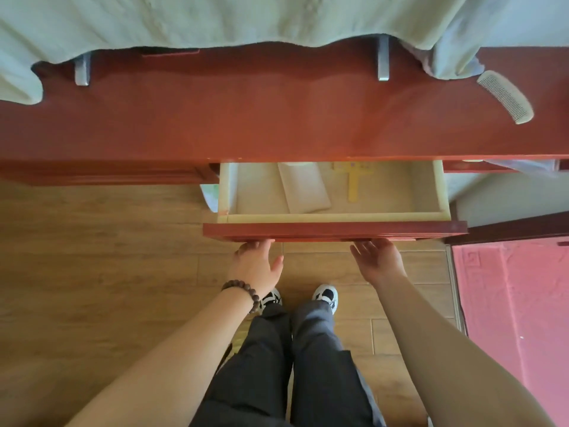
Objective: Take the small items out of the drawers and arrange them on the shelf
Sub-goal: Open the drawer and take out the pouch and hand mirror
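Note:
A red wooden drawer (335, 231) stands pulled out below the red shelf top (246, 118). Inside lie a white flat packet (303, 191) and a yellow T-shaped plastic piece (353, 183). My left hand (257, 266), with a bead bracelet on its wrist, reaches up under the drawer's front at the left, fingertips hidden beneath the edge. My right hand (380, 260) is under the front at the right, fingers spread, also touching the underside. Neither hand holds an item. A pale comb (506, 97) lies on the shelf top at the far right.
A pale green cloth (184, 23) drapes over the back of the shelf, above two metal brackets (383, 60). A red mat (517, 303) covers the floor at the right. My legs and shoes stand on the wooden floor (92, 257) below the drawer.

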### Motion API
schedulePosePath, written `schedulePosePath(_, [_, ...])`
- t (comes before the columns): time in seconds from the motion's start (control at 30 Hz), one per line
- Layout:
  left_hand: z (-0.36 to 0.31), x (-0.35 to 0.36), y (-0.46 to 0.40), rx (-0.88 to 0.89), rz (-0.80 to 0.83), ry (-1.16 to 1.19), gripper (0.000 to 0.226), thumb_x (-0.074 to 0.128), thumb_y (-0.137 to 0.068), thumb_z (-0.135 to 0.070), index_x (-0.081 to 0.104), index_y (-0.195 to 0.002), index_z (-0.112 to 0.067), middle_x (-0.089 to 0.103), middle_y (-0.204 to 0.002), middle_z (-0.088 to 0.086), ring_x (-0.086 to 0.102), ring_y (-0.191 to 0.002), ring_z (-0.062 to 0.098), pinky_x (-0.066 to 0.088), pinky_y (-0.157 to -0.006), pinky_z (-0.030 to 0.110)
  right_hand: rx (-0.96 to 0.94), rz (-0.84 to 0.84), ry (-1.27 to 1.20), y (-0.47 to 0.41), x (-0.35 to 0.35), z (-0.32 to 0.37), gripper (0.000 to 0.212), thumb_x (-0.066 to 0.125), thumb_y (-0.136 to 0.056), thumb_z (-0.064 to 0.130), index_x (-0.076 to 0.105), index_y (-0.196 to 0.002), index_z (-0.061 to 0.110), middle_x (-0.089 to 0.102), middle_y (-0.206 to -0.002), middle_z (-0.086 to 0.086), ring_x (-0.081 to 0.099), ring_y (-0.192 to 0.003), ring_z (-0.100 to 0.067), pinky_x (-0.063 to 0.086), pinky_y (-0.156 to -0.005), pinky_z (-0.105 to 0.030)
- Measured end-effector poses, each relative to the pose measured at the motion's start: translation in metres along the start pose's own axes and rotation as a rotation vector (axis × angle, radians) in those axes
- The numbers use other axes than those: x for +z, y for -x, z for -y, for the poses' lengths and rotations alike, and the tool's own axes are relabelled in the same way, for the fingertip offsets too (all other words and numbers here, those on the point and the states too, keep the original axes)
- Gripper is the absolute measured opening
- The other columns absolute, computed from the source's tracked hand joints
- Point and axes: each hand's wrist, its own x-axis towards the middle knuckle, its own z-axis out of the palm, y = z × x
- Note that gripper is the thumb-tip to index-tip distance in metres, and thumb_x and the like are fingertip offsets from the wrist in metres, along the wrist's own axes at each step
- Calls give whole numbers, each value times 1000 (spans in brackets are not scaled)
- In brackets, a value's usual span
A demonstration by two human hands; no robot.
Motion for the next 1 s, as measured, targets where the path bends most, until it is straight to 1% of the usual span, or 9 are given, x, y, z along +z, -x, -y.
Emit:
schedulePosePath(0.1, [-6, 8, 33, 131, -135, -4, 44, 40, -95, -40, 46, -132, -18, 61, -118, 0, 58, -106, 19, 50, -89, 36, 16, -2, 4, 13, -16, -8, 26, 33, -89, -3, 54, -79, 10, 54, -80, -8, 61, -86, -22, 45, -84, -36])
schedulePosePath(0.2, [-18, 10, 69, 331, -400, 52, 36, 45, -92, -30, 56, -121, -13, 64, -109, 2, 60, -103, 20, 51, -90, 38, 31, 1, 11, 26, -30, -15, 27, 33, -89, -2, 53, -77, 11, 53, -80, -7, 60, -87, -22, 41, -90, -36])
schedulePosePath(0.3, [-27, 11, 84, 332, -546, 16, 39, 50, -90, -31, 54, -125, -14, 59, -120, 6, 54, -115, 24, 45, -99, 46, 40, 7, 15, 37, -46, -22, 26, 34, -90, 0, 51, -74, 11, 51, -82, -7, 59, -89, -21, 39, -94, -35])
schedulePosePath(0.47, [-28, 27, 93, 159, -379, -109, 52, 52, -88, -47, 46, -134, -23, 51, -138, 4, 42, -132, 26, 26, -113, 48, 51, 35, 50, 51, -77, -33, 28, 31, -93, 0, 56, -85, 11, 53, -91, -8, 58, -94, -20, 39, -97, -35])
schedulePosePath(0.6, [-33, 30, 97, 130, -419, -108, 49, 50, -86, -56, 57, -121, -22, 60, -126, 1, 51, -123, 23, 32, -110, 46, 40, 88, 151, 47, -89, -32, 28, 31, -93, -2, 56, -92, 11, 56, -100, -10, 60, -97, -20, 49, -77, -29])
schedulePosePath(0.67, [-39, 26, 95, 98, -451, -87, 43, 54, -85, -55, 60, -112, -23, 64, -117, -1, 55, -116, 22, 36, -103, 43, 66, 94, 131, 46, -89, -31, 28, 31, -93, 0, 55, -85, 12, 55, -97, -7, 60, -94, -19, 45, -74, -28])
schedulePosePath(0.73, [-41, 25, 96, 96, -477, -71, 37, 59, -84, -51, 62, -107, -22, 66, -111, -1, 57, -111, 23, 38, -99, 42, 72, 97, 105, 50, -89, -29, 26, 33, -94, 3, 55, -84, 13, 55, -96, -6, 59, -90, -18, 43, -77, -29])
schedulePosePath(0.87, [-41, 28, 99, 105, -495, -82, 32, 62, -84, -44, 63, -104, -19, 67, -108, 1, 59, -107, 25, 40, -97, 44, 68, 66, 230, 76, -92, -25, 26, 37, -101, 12, 47, -124, 10, 53, -118, -14, 56, -107, -27, 39, -102, -39])
schedulePosePath(1.0, [-43, 22, 102, 95, -437, -93, 36, 51, -88, -46, 62, -109, -18, 66, -113, 1, 57, -112, 23, 39, -101, 43, -5, 171, 610, 131, -83, -16, 17, 44, -98, 12, 53, -112, 7, 58, -109, -12, 56, -106, -27, 41, -97, -38])
